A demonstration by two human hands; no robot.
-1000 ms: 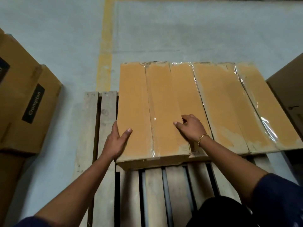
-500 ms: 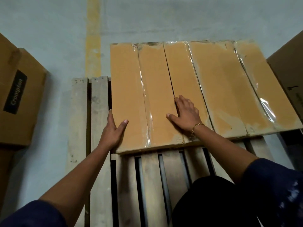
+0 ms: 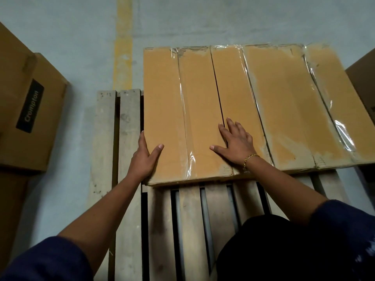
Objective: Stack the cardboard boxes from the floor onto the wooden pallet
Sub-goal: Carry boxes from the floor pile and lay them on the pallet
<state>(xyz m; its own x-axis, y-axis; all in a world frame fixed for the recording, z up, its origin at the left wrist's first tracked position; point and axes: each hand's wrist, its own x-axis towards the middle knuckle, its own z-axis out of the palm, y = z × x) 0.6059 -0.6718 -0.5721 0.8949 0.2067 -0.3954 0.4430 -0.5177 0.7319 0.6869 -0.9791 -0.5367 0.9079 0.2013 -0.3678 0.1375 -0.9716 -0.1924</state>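
Observation:
Several long flat cardboard boxes lie side by side on the wooden pallet, taped with clear film. The leftmost box is under both hands. My left hand lies against its left edge, fingers down the side and thumb on top. My right hand rests flat with spread fingers on the seam between this box and the neighbouring box. More boxes fill the pallet to the right.
A brown Crompton carton stands on the floor at the left. Another carton's corner shows at the right edge. A yellow floor line runs away beyond the pallet. My dark trousers cover the pallet's near right.
The leftmost box has slid away from me, further onto the pallet. My right hand has uncurled from a loose touch into a flat, spread palm. My left hand stayed on the left edge.

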